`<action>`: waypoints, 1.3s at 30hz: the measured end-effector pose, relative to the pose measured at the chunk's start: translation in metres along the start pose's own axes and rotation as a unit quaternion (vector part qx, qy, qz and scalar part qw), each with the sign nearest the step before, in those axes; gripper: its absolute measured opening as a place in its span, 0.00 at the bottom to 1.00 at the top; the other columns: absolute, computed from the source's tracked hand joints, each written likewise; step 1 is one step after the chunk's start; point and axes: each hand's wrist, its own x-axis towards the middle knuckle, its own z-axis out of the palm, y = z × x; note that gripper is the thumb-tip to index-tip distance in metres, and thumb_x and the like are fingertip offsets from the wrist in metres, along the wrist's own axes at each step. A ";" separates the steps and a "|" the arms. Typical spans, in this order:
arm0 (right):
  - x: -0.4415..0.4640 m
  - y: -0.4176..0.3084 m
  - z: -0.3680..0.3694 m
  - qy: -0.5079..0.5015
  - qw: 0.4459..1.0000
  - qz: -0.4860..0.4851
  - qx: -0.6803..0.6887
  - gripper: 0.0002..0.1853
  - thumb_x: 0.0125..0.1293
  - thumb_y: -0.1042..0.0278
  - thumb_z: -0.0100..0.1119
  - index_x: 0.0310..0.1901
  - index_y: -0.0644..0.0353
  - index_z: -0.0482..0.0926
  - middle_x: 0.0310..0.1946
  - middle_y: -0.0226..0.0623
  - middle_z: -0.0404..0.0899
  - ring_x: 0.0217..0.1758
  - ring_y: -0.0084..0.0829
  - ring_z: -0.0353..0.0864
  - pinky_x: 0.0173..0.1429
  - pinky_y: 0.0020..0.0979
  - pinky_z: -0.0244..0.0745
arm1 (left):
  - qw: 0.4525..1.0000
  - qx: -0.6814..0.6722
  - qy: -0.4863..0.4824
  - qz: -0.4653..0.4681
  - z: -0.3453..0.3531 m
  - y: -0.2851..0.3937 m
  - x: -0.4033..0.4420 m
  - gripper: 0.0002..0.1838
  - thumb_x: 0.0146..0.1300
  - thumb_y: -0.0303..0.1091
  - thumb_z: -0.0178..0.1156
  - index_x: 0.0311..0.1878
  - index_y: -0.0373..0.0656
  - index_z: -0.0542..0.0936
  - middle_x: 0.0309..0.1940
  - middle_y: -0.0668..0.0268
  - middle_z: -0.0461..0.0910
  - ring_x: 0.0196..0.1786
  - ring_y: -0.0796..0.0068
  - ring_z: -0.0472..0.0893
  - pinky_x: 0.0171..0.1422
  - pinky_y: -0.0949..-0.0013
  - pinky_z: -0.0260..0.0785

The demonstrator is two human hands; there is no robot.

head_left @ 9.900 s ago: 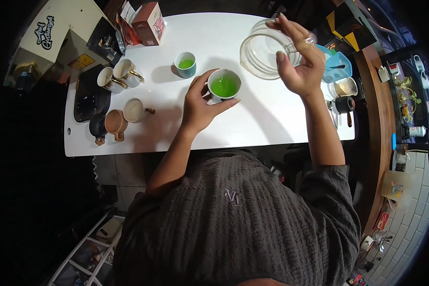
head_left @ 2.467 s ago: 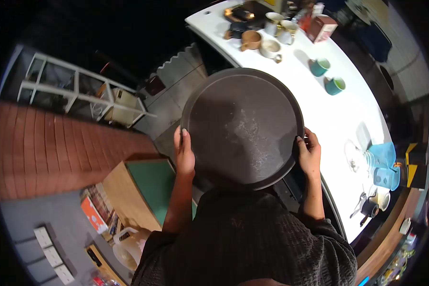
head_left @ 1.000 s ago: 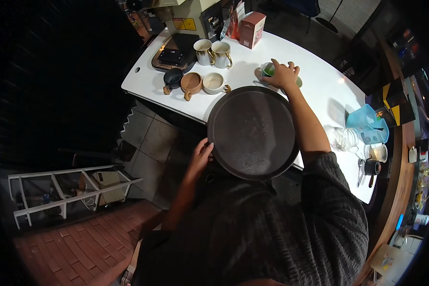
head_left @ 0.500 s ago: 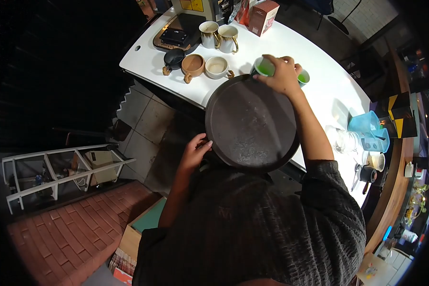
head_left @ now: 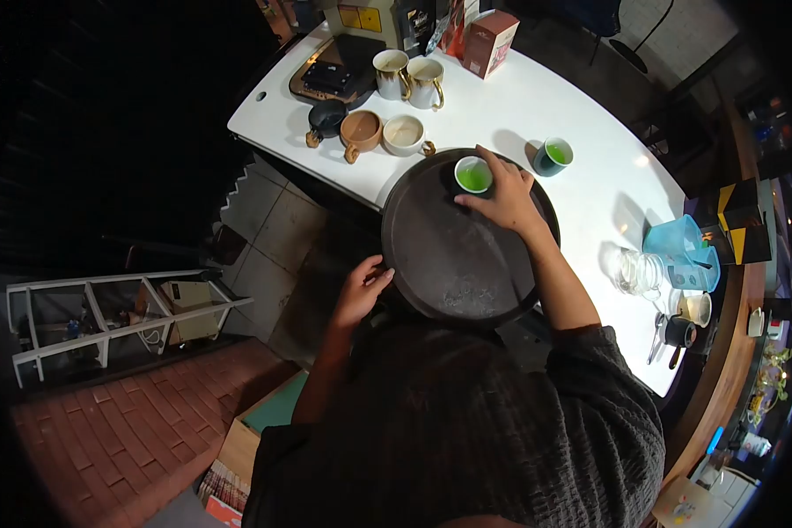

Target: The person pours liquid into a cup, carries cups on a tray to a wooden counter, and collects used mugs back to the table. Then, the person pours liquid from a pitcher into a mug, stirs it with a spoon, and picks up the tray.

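A round dark tray (head_left: 449, 255) is gripped at its left rim by my left hand (head_left: 362, 289), and its far edge overlaps the table edge. My right hand (head_left: 507, 195) is wrapped round a small cup of green liquid (head_left: 473, 176) over the far part of the tray. Whether the cup's base touches the tray is hidden. A second green cup (head_left: 553, 156), also holding green liquid, stands on the white table just beyond the tray, right of my right hand.
On the table (head_left: 590, 114) stand several mugs (head_left: 361, 132) at the left, a red-brown box (head_left: 489, 42) at the back, glassware (head_left: 638, 271), a blue container (head_left: 678, 242) and a black-handled pot (head_left: 679, 332) at the right. A white rack (head_left: 106, 326) is at lower left.
My right hand has lifted one cup off the table and brought it nearer, over the tray. My left hand stays at the rim. Earlier, both hands held the tray.
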 end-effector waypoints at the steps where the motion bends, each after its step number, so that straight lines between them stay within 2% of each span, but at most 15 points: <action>1: 0.002 0.003 -0.004 0.008 0.999 -0.016 0.033 0.47 0.47 0.39 0.73 0.67 0.52 0.68 0.52 0.42 0.79 0.62 0.45 0.72 0.65 0.47 0.51 | 1.000 0.001 0.005 -0.005 0.001 0.001 0.000 0.29 0.66 0.38 0.64 0.64 0.31 0.68 0.40 0.63 0.81 0.41 0.79 0.79 0.42 0.75 0.69; 2: 0.004 0.006 -0.014 0.011 0.999 0.008 0.039 0.45 0.50 0.38 0.71 0.67 0.53 0.68 0.54 0.43 0.78 0.63 0.45 0.72 0.67 0.47 0.50 | 1.000 0.003 0.010 -0.013 0.001 0.000 -0.002 0.29 0.66 0.39 0.64 0.64 0.31 0.68 0.40 0.63 0.81 0.41 0.79 0.79 0.41 0.75 0.69; 3: 0.014 0.024 -0.014 0.075 0.989 0.031 0.126 0.44 0.51 0.38 0.69 0.66 0.53 0.69 0.54 0.45 0.77 0.64 0.44 0.71 0.67 0.49 0.51 | 1.000 0.003 0.010 -0.008 0.001 -0.001 -0.002 0.29 0.66 0.39 0.64 0.64 0.31 0.68 0.40 0.63 0.81 0.41 0.79 0.79 0.41 0.75 0.69; 5: 0.024 0.052 -0.021 0.258 0.965 0.050 -0.003 0.43 0.53 0.39 0.68 0.67 0.52 0.67 0.55 0.48 0.75 0.64 0.46 0.70 0.67 0.51 0.54 | 1.000 -0.007 0.013 -0.015 0.003 -0.005 -0.002 0.29 0.66 0.39 0.64 0.64 0.32 0.68 0.40 0.62 0.82 0.41 0.79 0.80 0.41 0.76 0.68; 7: 0.028 0.071 -0.030 0.308 0.921 0.178 -0.156 0.47 0.51 0.39 0.69 0.69 0.51 0.64 0.58 0.51 0.71 0.64 0.48 0.69 0.66 0.51 0.56 | 1.000 -0.009 0.016 -0.014 0.003 -0.006 -0.003 0.30 0.66 0.38 0.64 0.65 0.32 0.68 0.41 0.61 0.82 0.41 0.78 0.80 0.42 0.74 0.69; 8: 0.028 0.082 -0.027 0.274 0.914 0.223 -0.198 0.50 0.49 0.38 0.70 0.71 0.51 0.60 0.62 0.53 0.67 0.62 0.51 0.71 0.66 0.52 0.60 | 1.000 -0.017 0.014 -0.014 0.003 -0.005 -0.003 0.30 0.66 0.38 0.64 0.65 0.32 0.68 0.42 0.60 0.82 0.41 0.77 0.81 0.42 0.74 0.70; 9: 0.029 0.089 -0.029 0.277 0.914 0.221 -0.197 0.50 0.49 0.38 0.70 0.71 0.51 0.60 0.62 0.53 0.67 0.62 0.51 0.71 0.66 0.52 0.60 | 1.000 -0.024 0.012 -0.015 0.004 -0.003 -0.003 0.30 0.66 0.38 0.64 0.65 0.31 0.68 0.42 0.59 0.82 0.41 0.77 0.81 0.43 0.73 0.70; 11: 0.030 0.101 -0.028 0.065 0.940 0.323 -0.087 0.51 0.47 0.38 0.71 0.71 0.51 0.60 0.62 0.55 0.67 0.60 0.51 0.74 0.63 0.51 0.66 | 0.999 -0.029 0.015 -0.012 0.005 0.003 -0.004 0.29 0.66 0.37 0.64 0.65 0.31 0.68 0.42 0.58 0.82 0.42 0.76 0.81 0.44 0.73 0.71; 12: 0.028 0.104 -0.023 0.119 0.946 0.301 -0.023 0.49 0.48 0.43 0.72 0.69 0.55 0.62 0.61 0.54 0.69 0.58 0.51 0.76 0.61 0.47 0.72 | 0.999 -0.034 0.016 -0.013 0.007 0.004 -0.006 0.29 0.66 0.37 0.63 0.65 0.31 0.68 0.42 0.57 0.82 0.42 0.76 0.81 0.44 0.72 0.71; 15: 0.028 0.116 -0.016 0.175 0.950 0.259 -0.013 0.44 0.49 0.49 0.73 0.66 0.59 0.66 0.57 0.54 0.72 0.57 0.51 0.76 0.59 0.42 0.74 | 0.999 -0.035 0.029 -0.018 0.007 -0.001 -0.004 0.28 0.66 0.36 0.63 0.65 0.30 0.68 0.39 0.59 0.82 0.38 0.76 0.82 0.42 0.73 0.70; 18: 0.023 0.114 -0.027 0.183 0.952 0.243 -0.023 0.40 0.49 0.54 0.73 0.63 0.61 0.69 0.55 0.53 0.75 0.56 0.50 0.77 0.58 0.42 0.74 | 1.000 -0.017 0.007 -0.008 0.003 -0.007 0.000 0.28 0.66 0.35 0.63 0.65 0.31 0.68 0.34 0.62 0.81 0.34 0.77 0.82 0.40 0.73 0.69; 23: -0.004 0.078 -0.073 0.231 0.949 0.215 -0.018 0.39 0.49 0.54 0.74 0.61 0.61 0.71 0.51 0.50 0.78 0.54 0.48 0.79 0.57 0.42 0.74 | 1.000 -0.019 -0.012 -0.008 0.010 0.005 0.003 0.28 0.67 0.35 0.62 0.65 0.31 0.67 0.31 0.65 0.80 0.32 0.78 0.81 0.38 0.75 0.67; 29: -0.053 0.036 -0.098 0.177 0.969 0.171 0.030 0.40 0.47 0.57 0.77 0.61 0.62 0.70 0.52 0.53 0.79 0.55 0.48 0.80 0.57 0.42 0.76 | 1.000 -0.021 -0.021 0.003 0.031 0.003 0.025 0.28 0.67 0.35 0.62 0.65 0.31 0.66 0.29 0.67 0.78 0.31 0.78 0.81 0.37 0.76 0.65; 35: -0.095 0.011 -0.064 0.132 0.982 0.103 0.083 0.41 0.45 0.60 0.77 0.61 0.61 0.69 0.52 0.50 0.79 0.55 0.50 0.79 0.57 0.43 0.76 | 1.000 -0.012 -0.028 -0.001 0.046 0.015 0.044 0.30 0.66 0.35 0.62 0.66 0.30 0.65 0.29 0.66 0.77 0.32 0.77 0.80 0.38 0.75 0.65; 39: -0.108 -0.010 -0.055 0.059 0.982 0.118 0.132 0.43 0.44 0.60 0.78 0.62 0.62 0.68 0.54 0.49 0.77 0.56 0.49 0.79 0.58 0.41 0.75 | 0.999 -0.003 -0.042 -0.019 0.045 0.020 0.050 0.31 0.66 0.35 0.63 0.67 0.32 0.64 0.30 0.66 0.77 0.32 0.77 0.80 0.38 0.75 0.66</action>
